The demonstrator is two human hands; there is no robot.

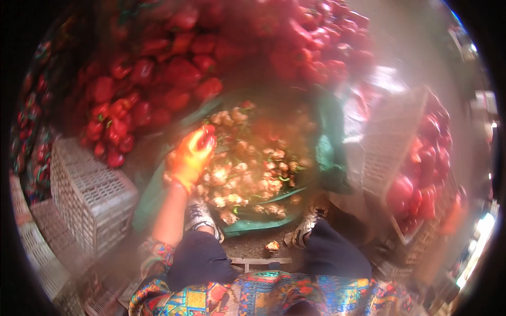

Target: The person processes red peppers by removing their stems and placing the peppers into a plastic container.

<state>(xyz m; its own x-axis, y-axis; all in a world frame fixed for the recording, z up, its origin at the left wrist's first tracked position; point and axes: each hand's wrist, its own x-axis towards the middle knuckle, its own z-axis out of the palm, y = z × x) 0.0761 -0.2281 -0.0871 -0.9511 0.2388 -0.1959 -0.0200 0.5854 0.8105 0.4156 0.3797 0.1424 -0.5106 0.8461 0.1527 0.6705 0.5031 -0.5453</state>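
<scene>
My left hand [191,158], in an orange glove, is raised over the left side of an open green sack [257,227]. Its fingers curl around a small red thing [206,138] that looks like part of a pepper, mostly hidden by the glove. Inside the sack lies a heap of pale, seedy pepper cores [241,173], some with green stems. Far to the right, my right hand [454,213] is an orange blur beside a tilted plastic crate [389,138] of red bell peppers [423,173]. Whether it holds anything is unclear.
A large pile of red bell peppers [170,75] spreads beyond the sack. An upturned pale plastic crate [95,197] stands at left, with more crates [43,252] along the edge. My shoes [201,217] flank the sack. One loose core [272,246] lies on the ground.
</scene>
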